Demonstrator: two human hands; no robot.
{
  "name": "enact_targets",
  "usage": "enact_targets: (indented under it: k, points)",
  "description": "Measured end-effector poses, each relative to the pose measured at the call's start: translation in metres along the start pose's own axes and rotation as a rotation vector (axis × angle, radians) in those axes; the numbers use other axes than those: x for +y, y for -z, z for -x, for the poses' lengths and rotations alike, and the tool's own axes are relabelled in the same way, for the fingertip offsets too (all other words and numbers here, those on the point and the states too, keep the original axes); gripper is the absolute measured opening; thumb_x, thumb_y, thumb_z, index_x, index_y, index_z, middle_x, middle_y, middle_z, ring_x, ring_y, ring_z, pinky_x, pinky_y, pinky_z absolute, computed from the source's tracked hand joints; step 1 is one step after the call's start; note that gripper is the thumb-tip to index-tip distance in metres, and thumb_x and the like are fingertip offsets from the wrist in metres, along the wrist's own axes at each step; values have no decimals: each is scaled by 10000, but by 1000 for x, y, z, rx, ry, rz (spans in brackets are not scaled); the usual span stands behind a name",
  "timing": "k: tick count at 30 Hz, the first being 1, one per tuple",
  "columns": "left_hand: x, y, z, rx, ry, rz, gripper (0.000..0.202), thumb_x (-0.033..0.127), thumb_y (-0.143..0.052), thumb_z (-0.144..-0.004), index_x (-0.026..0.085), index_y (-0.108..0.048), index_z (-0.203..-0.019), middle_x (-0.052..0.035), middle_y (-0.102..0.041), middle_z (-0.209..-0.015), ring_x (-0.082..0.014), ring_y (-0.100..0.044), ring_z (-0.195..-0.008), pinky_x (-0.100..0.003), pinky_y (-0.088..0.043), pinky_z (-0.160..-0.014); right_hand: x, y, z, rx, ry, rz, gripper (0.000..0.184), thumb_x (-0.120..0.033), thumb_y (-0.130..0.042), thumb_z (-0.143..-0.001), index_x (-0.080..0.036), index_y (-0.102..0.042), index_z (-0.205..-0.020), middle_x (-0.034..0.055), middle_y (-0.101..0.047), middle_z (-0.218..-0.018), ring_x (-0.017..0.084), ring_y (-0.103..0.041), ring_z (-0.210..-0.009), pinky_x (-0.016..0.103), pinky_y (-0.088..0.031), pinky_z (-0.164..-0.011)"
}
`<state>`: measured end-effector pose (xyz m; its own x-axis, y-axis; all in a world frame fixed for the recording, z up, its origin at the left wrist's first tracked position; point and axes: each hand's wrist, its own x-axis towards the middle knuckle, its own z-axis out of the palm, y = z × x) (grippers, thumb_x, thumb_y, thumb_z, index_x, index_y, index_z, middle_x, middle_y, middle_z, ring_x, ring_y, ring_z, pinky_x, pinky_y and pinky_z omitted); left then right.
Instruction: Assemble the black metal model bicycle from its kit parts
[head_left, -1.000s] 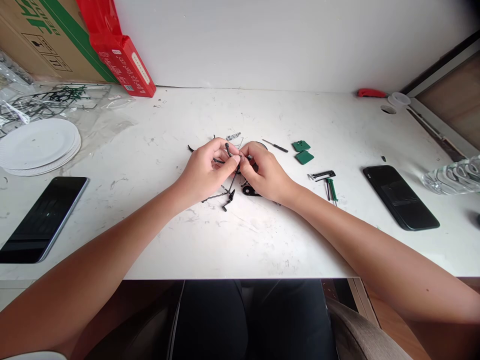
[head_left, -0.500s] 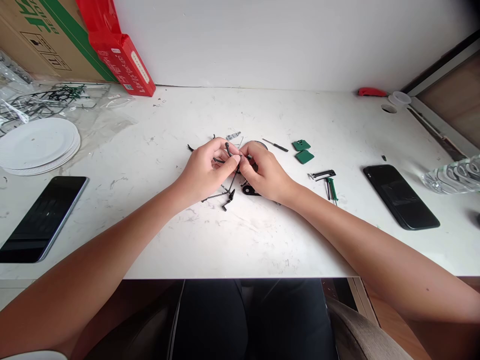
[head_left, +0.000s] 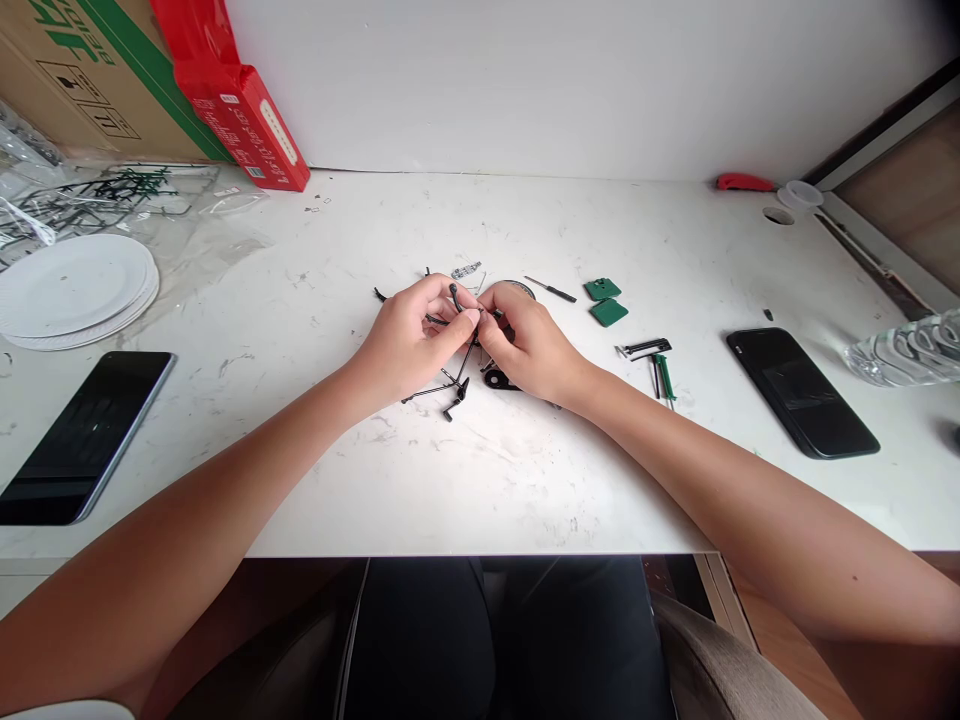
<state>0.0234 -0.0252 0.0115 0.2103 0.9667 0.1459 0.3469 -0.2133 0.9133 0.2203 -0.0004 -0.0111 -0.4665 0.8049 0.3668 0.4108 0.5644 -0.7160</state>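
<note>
In the middle of the head view, my left hand (head_left: 412, 335) and my right hand (head_left: 529, 340) meet fingertip to fingertip. Both are closed on a black model bicycle (head_left: 465, 365) made of thin rods, largely covered by my fingers. A curved black bar end sticks up by my left thumb. Below the hands, thin rods and a small crank-like piece (head_left: 456, 402) show. Part of a round wheel rim (head_left: 523, 288) shows behind my right hand, and a black plate with holes (head_left: 496, 379) lies under it. The exact spot pinched between the fingertips is hidden.
Beyond the hands lie a grey part (head_left: 466, 270) and a small screwdriver (head_left: 551, 290). Green plates (head_left: 609, 312) and black and green parts (head_left: 664, 375) are to the right. Phones (head_left: 802, 395) flank both arms. Paper plates (head_left: 79, 290) and sprues (head_left: 127, 190) lie left.
</note>
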Motion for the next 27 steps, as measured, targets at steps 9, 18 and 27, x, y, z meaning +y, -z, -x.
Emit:
enact_targets:
  k: [9,18,27]
  points:
    - [3,1,1,-12,15,-7,114,329,-691,-995,225,-672,-1041,-19,-764,-883,-202,-764,-849,-322,-594,-775,-1,0,1,-5,5,2,200,-283,-484,-1063,-256,-467,-865,43,-606,-880,232,-561,-860,421,-461,-839]
    - [4,1,1,-20,26,-4,110,334,-695,-995,234,-668,-1033,-20,-774,-878,-212,-773,-846,-328,-602,-756,1,0,0,-18,9,10,215,-298,-480,-1065,-258,-459,-855,44,-606,-870,232,-554,-840,425,-457,-830]
    - [4,1,1,-26,27,9,115,334,-703,-982,233,-662,-1021,-19,-773,-864,-211,-774,-832,-323,-610,-740,2,0,0,-32,3,19,204,-292,-475,-1063,-258,-472,-862,48,-630,-869,237,-566,-849,419,-448,-802]
